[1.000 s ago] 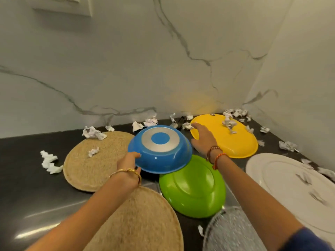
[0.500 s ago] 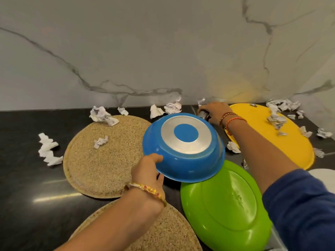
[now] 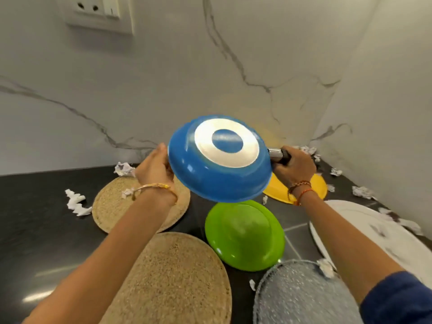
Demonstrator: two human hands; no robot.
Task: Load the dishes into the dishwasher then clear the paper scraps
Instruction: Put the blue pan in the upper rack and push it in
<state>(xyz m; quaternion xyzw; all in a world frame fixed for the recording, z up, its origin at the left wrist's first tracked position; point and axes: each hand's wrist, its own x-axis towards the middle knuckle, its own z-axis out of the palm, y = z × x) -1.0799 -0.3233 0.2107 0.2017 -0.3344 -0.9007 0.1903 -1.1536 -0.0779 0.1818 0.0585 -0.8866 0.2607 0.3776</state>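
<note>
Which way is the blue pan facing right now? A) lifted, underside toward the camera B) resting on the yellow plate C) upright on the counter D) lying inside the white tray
A: the blue pan is lifted off the counter, its silver-ringed base showing, with the right hand on its handle and the left hand at its rim.

home kitchen: black counter (image 3: 35, 206), marble backsplash (image 3: 163, 90)

Single head cam, close, looks fwd and down at dark counter (image 3: 35, 206) in wall corner.
</note>
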